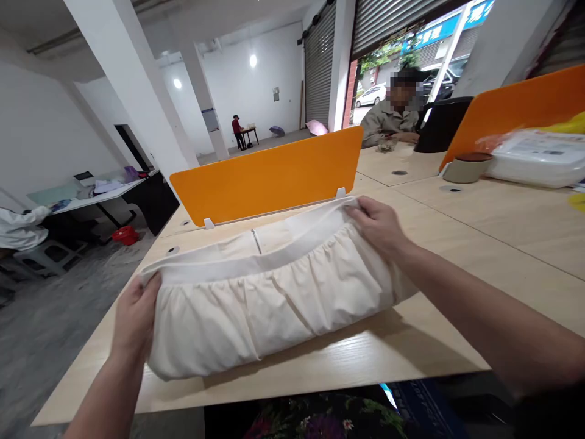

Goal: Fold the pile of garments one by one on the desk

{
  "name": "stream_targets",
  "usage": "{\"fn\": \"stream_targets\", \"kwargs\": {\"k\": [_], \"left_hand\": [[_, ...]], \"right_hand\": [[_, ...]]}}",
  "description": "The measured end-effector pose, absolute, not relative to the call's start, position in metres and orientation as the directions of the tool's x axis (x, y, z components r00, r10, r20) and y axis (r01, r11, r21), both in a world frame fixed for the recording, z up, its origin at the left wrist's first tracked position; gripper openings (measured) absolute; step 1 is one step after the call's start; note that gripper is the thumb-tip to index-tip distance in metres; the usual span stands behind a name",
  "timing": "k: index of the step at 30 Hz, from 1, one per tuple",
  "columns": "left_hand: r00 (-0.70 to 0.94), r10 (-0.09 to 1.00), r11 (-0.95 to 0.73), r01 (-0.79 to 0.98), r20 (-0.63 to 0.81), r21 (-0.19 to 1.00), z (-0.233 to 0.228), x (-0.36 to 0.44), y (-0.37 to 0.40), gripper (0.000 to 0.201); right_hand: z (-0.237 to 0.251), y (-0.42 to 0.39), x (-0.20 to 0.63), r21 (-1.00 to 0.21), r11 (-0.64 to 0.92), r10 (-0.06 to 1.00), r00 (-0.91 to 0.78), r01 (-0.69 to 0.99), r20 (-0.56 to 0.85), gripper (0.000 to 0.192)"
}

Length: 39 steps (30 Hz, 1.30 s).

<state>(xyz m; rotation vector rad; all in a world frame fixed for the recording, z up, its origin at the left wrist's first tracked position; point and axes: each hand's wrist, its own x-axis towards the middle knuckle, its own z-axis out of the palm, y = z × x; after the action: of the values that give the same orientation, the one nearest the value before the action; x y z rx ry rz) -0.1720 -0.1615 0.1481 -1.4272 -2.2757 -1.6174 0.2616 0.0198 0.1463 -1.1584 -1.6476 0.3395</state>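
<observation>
While our left hand (134,317) and right hand (377,225) pinch the ends of the cream elastic-waist garment (274,299) on the wooden table (479,244), we should pull evenly to keep it flat.

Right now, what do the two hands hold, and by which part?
A cream cloth garment, by its waistband: the left hand at one end, the right hand at the other.

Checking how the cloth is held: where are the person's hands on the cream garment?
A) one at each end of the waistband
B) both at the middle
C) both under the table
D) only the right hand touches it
A: the left hand and right hand each hold one end of the cream garment at its waistband.
</observation>
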Motion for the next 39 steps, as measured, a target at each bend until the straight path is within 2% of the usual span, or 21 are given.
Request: {"fn": "stream_targets", "kwargs": {"k": [1,3,6,8,10,15,18,21,23,25,27,29,30,32,34,36,39], "left_hand": [[-0.588,0.676,0.089,0.664,0.445,0.742,0.144,-0.174,-0.133,0.045],[-0.618,0.706,0.344,0.725,0.345,0.597,0.125,-0.179,-0.085,0.036],[-0.650,0.723,0.497,0.725,0.234,0.477,0.084,-0.184,-0.041,0.025],[-0.657,0.731,0.541,0.723,0.184,0.430,0.061,-0.185,-0.031,0.024],[-0.662,0.733,0.574,0.725,0.155,0.380,0.047,-0.186,-0.029,0.027],[-0.660,0.735,0.605,0.742,0.155,0.289,0.062,-0.184,-0.032,0.028],[-0.609,0.757,0.562,0.791,0.235,0.240,0.090,-0.165,-0.031,0.037],[-0.396,0.875,0.361,0.917,0.278,0.170,0.103,-0.123,-0.030,0.045],[-0.125,0.973,0.108,0.989,0.194,0.099,0.093,-0.090,-0.034,0.054],[0.028,0.999,-0.032,0.996,0.046,0.089,0.071,-0.063,-0.042,0.062],[0.048,0.997,-0.052,0.996,0.055,0.070,0.046,-0.048,-0.051,0.068],[0.040,0.992,-0.047,0.998,0.120,0.048,0.028,-0.044,-0.058,0.069],[0.041,0.988,-0.047,0.998,0.146,0.041,0.023,-0.045,-0.060,0.069],[0.049,0.986,-0.055,0.998,0.160,0.034,0.021,-0.047,-0.062,0.069],[0.051,0.985,-0.057,0.998,0.163,0.034,0.024,-0.048,-0.064,0.069],[0.033,0.987,-0.042,0.998,0.159,0.053,0.027,-0.047,-0.065,0.072],[-0.006,0.987,-0.004,0.998,0.158,0.061,0.026,-0.045,-0.066,0.076]], "right_hand": [[0.135,0.044,0.248,-0.667,0.483,0.810,0.000,0.567,0.587,0.033],[0.104,0.085,0.225,-0.587,0.394,0.854,-0.046,0.707,0.518,0.032],[0.055,0.121,0.206,-0.456,0.224,0.959,-0.111,0.861,0.261,0.028],[0.035,0.130,0.203,-0.416,0.175,0.980,-0.115,0.892,0.165,0.027],[0.025,0.133,0.203,-0.412,0.185,0.979,-0.133,0.892,0.151,0.028],[0.020,0.137,0.209,-0.425,0.150,0.986,-0.106,0.892,0.125,0.034],[0.012,0.142,0.208,-0.428,0.132,0.987,-0.079,0.894,0.141,0.040],[0.006,0.145,0.206,-0.410,0.162,0.982,-0.107,0.897,0.155,0.042],[0.009,0.146,0.207,-0.389,0.182,0.980,-0.134,0.903,0.147,0.041],[0.021,0.146,0.208,-0.375,0.175,0.984,-0.153,0.911,0.086,0.041],[0.040,0.140,0.207,-0.350,0.140,0.990,-0.140,0.926,0.025,0.041],[0.061,0.122,0.198,-0.316,0.166,0.985,-0.142,0.934,0.097,0.043],[0.069,0.108,0.190,-0.295,0.224,0.966,-0.172,0.929,0.191,0.044],[0.075,0.070,0.169,-0.223,0.420,0.861,-0.309,0.880,0.404,0.047],[0.065,0.028,0.146,-0.102,0.626,0.706,-0.508,0.773,0.493,0.050],[0.041,-0.007,0.130,-0.046,0.720,0.638,-0.634,0.693,0.437,0.052],[0.006,-0.026,0.122,-0.091,0.709,0.694,-0.668,0.699,0.269,0.056]]}}
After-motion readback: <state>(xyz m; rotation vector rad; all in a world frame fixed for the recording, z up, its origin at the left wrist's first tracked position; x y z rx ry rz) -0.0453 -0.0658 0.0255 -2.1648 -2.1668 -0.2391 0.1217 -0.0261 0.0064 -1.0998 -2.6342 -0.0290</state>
